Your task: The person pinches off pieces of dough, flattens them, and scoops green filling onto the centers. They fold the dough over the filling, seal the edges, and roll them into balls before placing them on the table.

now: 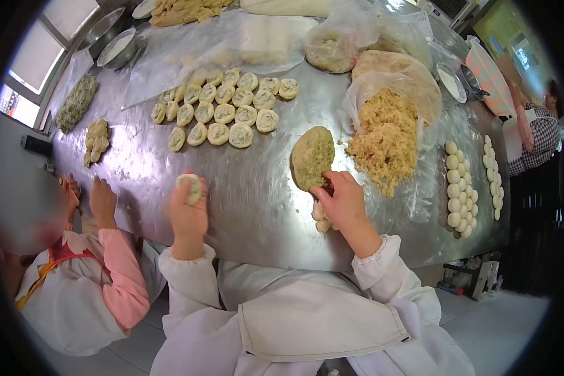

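Note:
My left hand (189,219) is raised over the near edge of the metal table, its fingers around a dough round (190,187) with pale green filling on top. To the right, my right hand (343,203) pinches at the lower edge of a mound of green filling (313,156) lying on the table. Small dough pieces (321,219) lie just under that hand, partly hidden by it. Beyond my hands, several filled dough rounds (222,113) stand in uneven rows. A crumbly yellow-brown filling (385,144) spills from a plastic bag right of the green mound.
Rows of small white dough balls (460,191) lie on the right of the metal table (263,207). At the left edge, a co-worker's hand (103,200) is near a twisted dough piece (96,143). Metal bowls (117,50) and plastic-covered dough (263,37) are at the back.

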`<state>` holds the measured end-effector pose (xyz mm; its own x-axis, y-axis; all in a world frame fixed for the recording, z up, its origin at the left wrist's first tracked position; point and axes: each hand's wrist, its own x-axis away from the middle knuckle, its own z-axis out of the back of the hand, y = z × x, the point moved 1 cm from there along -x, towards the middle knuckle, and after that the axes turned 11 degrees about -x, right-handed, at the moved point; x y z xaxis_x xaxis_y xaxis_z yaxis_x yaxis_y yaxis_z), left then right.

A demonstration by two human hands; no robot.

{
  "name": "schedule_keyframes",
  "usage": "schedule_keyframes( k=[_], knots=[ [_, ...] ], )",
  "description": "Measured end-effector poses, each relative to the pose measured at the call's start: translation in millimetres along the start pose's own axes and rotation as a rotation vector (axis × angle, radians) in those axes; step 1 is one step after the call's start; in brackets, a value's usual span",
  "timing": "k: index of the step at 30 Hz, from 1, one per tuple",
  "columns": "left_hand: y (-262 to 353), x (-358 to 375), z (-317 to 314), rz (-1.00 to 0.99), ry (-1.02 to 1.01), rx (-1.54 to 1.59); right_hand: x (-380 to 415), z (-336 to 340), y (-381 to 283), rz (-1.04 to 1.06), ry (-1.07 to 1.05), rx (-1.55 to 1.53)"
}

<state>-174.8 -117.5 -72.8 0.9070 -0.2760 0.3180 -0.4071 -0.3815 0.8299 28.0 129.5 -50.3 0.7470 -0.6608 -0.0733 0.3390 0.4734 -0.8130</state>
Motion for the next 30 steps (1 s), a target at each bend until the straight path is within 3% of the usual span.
schedule_keyframes(
  k=[6, 9, 13, 16, 18, 21, 22, 24, 25, 26, 27, 30],
  knots=[
    [-28, 62, -74, 0.316, -0.376, -0.065, -4, 8, 0, 0.048, -0.118, 0.147],
    [-37, 81, -103, 0.438, -0.596, -0.108, -4, 19, 5, -0.15, -0.146, -0.015],
    [-54, 98, -128, 0.527, -0.585, -0.11, 9, 46, 8, -0.35, -0.069, -0.74],
    [-73, 100, -140, 0.581, -0.595, 0.039, 21, 57, -22, -0.447, -0.125, -1.074],
    [-79, 103, -148, 0.634, -0.593, 0.173, 28, 51, -25, -0.343, -0.147, -0.879],
    [-78, 112, -152, 0.571, -0.621, 0.09, 33, 43, -38, -0.081, -0.11, -0.512],
    [-75, 115, -155, 0.509, -0.634, -0.117, 34, 44, -42, 0.019, -0.079, -0.367],
    [-67, 118, -158, 0.371, -0.657, -0.52, 36, 44, -42, 0.022, -0.071, -0.351],
    [-76, 115, -152, 0.519, -0.666, -0.087, 37, 43, -38, 0.025, -0.073, -0.393],
    [-77, 116, -152, 0.532, -0.652, -0.063, 38, 44, -35, 0.029, -0.078, -0.437],
    [-78, 117, -152, 0.545, -0.632, -0.041, 37, 52, -40, -0.149, -0.121, -0.53],
    [-71, 117, -151, 0.606, -0.594, -0.042, 33, 74, -11, -0.098, 0.17, -0.326]
  ],
)
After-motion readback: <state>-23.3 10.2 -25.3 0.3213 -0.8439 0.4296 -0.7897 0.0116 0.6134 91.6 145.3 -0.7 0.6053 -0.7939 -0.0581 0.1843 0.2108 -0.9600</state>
